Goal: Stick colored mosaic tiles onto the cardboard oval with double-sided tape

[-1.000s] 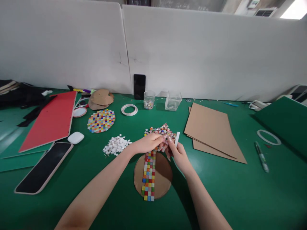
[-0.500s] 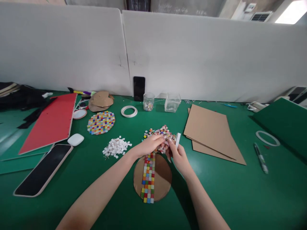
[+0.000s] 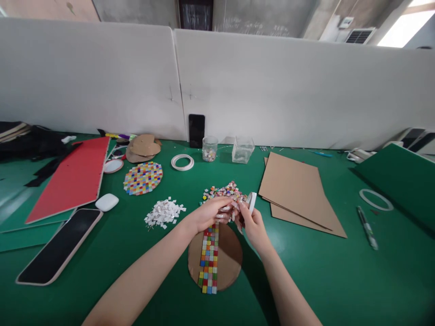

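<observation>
My right hand (image 3: 254,225) is closed around a roll of white tape (image 3: 252,201), which stands on edge in the fingers. Close beside it, my left hand (image 3: 209,213) has its fingertips pinched together; what they hold is too small to make out. Both hands hover over the upper rim of a round cardboard disc (image 3: 231,258). Down the disc's left-centre runs a band of small coloured mosaic tiles (image 3: 210,257). Behind the hands lies a heap of loose coloured tiles (image 3: 222,190), partly hidden by my fingers.
To the left are a pile of white paper bits (image 3: 164,213), a tile-covered disc (image 3: 143,178), a phone (image 3: 59,246) and a red board (image 3: 73,176). A tape ring (image 3: 182,162), a cup (image 3: 210,149) and a clear box (image 3: 242,150) stand behind. Cardboard sheets (image 3: 295,190) and a pen (image 3: 367,227) lie right.
The view has tilted slightly upward, so everything sits a little lower. The tape roll has turned to show more of its ring face. My left fingers have shifted slightly and curled more.
</observation>
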A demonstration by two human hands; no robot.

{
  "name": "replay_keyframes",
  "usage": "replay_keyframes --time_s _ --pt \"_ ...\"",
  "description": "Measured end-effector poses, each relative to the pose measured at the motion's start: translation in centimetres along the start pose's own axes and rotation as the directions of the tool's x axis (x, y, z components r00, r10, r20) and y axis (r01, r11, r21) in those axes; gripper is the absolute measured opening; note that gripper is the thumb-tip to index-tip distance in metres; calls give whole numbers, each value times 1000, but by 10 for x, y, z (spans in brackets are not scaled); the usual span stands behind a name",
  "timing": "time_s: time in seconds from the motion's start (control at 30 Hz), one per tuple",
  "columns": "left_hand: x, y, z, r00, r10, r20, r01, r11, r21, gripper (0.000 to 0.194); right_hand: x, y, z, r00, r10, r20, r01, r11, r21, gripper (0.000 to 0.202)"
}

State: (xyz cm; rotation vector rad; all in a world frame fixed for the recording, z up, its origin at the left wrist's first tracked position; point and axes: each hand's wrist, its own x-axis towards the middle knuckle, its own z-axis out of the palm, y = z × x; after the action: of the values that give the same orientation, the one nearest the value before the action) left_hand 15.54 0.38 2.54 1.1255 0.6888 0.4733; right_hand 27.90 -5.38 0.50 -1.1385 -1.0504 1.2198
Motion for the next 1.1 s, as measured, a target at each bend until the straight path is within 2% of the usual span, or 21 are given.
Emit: replay_keyframes --time_s 0.13,0.2,0.3,0.33,0.4,0.6,0.87,0.93,1.0,1.1 --pt "-2 6 0 995 66 -76 -60 995 81 37 1 2 0 999 -9 -46 6 999 -53 42" --pt "-6 12 2 984 156 -91 -131 963 237 32 1 4 -1 997 -11 -72 6 998 -65 42" --pt "-12 18 4 962 273 -17 -217 800 560 28 2 6 -2 997 -13 -78 8 998 -58 42" --pt "-14 18 5 958 288 4 -227 745 627 28 2 7 -2 997 -15 -76 11 998 -55 42" --pt "-14 17 5 955 295 6 -225 713 664 29 2 7 -2 997 -18 -75 15 999 -49 42" --pt "-12 10 4 967 234 -98 -162 869 468 22 2 8 -1 996 35 -87 -35 999 9 44" --pt "-22 18 -2 987 142 -73 -124 970 211 37 -2 -1 5 996 -16 -89 16 1000 3 46" --pt "-32 24 -4 989 140 -54 -131 981 144 40 0 -2 3 995 -72 -65 68 996 -63 42" --pt "-44 27 -3 989 143 -23 -142 989 30 42 5 -1 0 989 -140 -52 125 968 -218 34" --pt "-62 28 -1 987 162 -9 -161 979 -121 40 12 1 -5 970 -228 -86 161 863 -478 32"
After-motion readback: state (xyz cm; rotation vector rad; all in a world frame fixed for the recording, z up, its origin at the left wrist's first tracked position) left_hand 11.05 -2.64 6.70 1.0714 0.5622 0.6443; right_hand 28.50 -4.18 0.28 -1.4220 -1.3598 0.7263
